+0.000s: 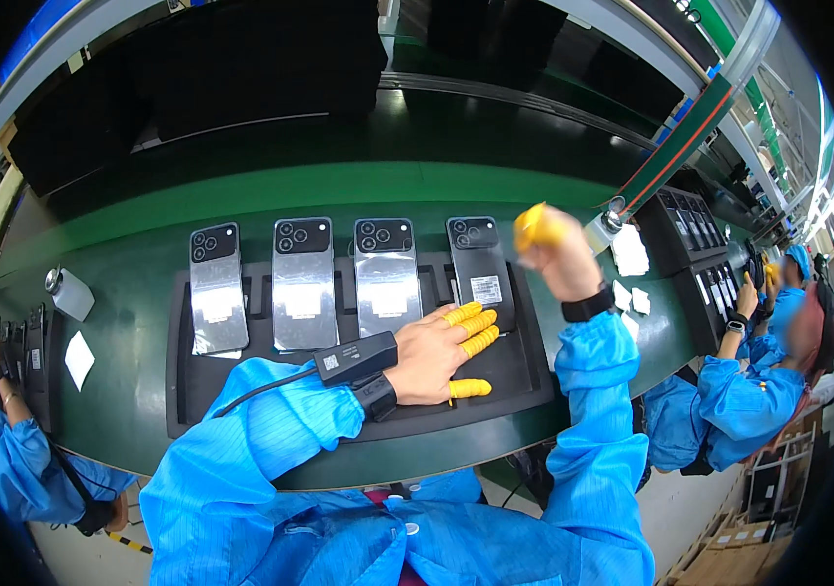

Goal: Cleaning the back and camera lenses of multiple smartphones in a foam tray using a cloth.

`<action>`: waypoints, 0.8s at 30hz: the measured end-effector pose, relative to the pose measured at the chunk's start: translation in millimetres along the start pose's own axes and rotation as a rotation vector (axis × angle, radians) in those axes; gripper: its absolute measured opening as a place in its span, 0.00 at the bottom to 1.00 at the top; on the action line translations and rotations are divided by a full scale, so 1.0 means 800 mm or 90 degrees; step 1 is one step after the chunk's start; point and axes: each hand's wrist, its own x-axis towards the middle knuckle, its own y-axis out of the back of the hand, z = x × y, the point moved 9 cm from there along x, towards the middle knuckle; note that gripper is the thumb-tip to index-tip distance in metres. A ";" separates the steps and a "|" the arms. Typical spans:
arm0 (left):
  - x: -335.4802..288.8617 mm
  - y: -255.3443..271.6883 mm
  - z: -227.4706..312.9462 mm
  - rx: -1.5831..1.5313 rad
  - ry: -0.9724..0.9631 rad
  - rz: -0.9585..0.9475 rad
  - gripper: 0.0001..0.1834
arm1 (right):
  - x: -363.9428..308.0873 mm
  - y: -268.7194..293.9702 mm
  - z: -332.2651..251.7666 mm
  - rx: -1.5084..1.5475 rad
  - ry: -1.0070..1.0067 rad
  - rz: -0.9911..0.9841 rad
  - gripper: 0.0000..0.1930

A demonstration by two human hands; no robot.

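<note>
Four smartphones lie back up in a row on a black tray [182, 391]: a first phone [216, 293], a second phone [303, 293], a third phone [386, 283] and a rightmost phone [466, 262]. The rightmost one is darker, sits slightly tilted and bears a white label [485, 289]. My left hand [436, 359], in yellow finger cots, reaches across the tray with fingers spread flat, the tips at that phone's lower end. Raised right of the same phone, my right hand [558, 256] is blurred, its yellow-covered fingers bunched together. Anything inside them is hidden.
A white bottle [71, 293] and a white wipe [79, 360] lie left on the green table [133, 391]. Another bottle [604, 227] and white wipes [630, 251] are at the right. Beyond stand black trays [690, 244]. Co-workers in blue sit on both sides.
</note>
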 end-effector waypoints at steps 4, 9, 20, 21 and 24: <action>-0.002 0.001 -0.001 -0.007 0.008 -0.003 0.42 | 0.000 -0.026 -0.096 -0.009 0.179 -0.003 0.06; -0.016 0.021 0.012 -0.013 -0.018 0.029 0.37 | -0.010 -0.175 -0.055 -0.629 0.376 -0.169 0.09; -0.142 0.114 0.038 -0.196 -0.009 -0.059 0.20 | -0.052 -0.250 0.055 -0.875 0.158 -0.376 0.17; -0.145 0.115 0.036 -0.195 -0.010 -0.060 0.20 | -0.054 -0.254 0.061 -0.892 0.173 -0.386 0.16; -0.150 0.118 0.023 -0.198 0.005 -0.047 0.19 | -0.051 -0.255 0.076 -0.863 0.180 -0.431 0.11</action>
